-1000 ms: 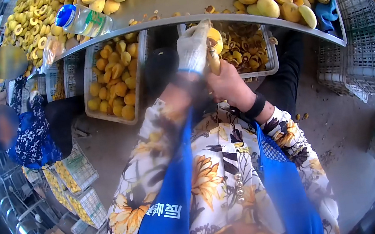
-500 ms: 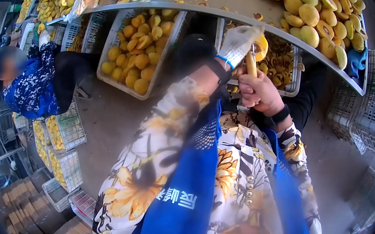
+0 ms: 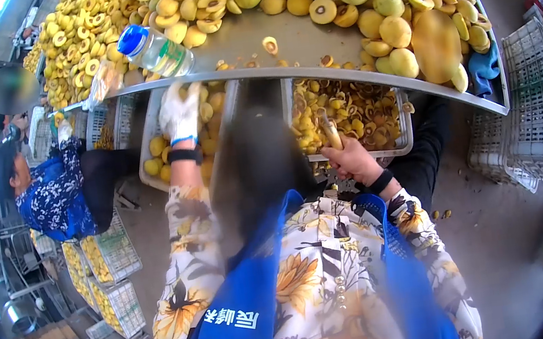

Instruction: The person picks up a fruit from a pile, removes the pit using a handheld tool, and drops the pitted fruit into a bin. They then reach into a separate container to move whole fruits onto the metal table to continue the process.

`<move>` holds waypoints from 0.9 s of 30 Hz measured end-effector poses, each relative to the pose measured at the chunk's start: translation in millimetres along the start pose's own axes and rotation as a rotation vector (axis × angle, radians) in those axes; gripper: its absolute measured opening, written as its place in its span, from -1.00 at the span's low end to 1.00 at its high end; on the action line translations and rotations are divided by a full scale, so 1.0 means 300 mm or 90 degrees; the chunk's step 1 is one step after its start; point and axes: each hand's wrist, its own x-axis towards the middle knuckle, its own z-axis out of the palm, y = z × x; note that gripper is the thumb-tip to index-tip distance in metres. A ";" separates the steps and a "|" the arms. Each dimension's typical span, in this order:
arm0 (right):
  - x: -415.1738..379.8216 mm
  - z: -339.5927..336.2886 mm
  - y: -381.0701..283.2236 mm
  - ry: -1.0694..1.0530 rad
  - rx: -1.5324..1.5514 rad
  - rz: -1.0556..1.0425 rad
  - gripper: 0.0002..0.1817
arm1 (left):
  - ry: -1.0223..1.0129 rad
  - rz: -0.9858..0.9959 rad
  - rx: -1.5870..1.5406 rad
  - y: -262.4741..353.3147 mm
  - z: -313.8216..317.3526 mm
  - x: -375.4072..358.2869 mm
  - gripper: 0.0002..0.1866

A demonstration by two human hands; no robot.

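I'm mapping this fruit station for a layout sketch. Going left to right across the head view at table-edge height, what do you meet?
Co-worker in a blue flowered top → gloved left hand → right hand gripping a wooden-handled tool → blue cloth → white crates.

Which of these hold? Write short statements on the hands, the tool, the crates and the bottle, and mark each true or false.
1. The left hand wears a white glove. True.
2. The right hand grips a wooden-handled tool. True.
3. The gloved hand is over the crate of cut scraps. False: it is over the crate of whole yellow fruit.
4. The water bottle stands upright. False: it lies on its side on the metal table.
5. The right hand is gloved. False: it is bare, with a black wristband.
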 end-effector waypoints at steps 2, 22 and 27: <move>-0.003 0.017 -0.003 0.013 -0.058 -0.054 -0.84 | -0.047 0.068 -0.079 0.246 0.016 0.036 -0.43; -0.177 -0.138 -0.242 0.136 0.228 -0.360 -0.50 | -0.312 0.613 -0.451 0.803 0.096 -0.160 -0.66; -0.118 -0.116 -0.258 -0.107 0.465 -0.294 -0.51 | -0.251 0.712 -0.423 0.747 -0.019 -0.313 -0.63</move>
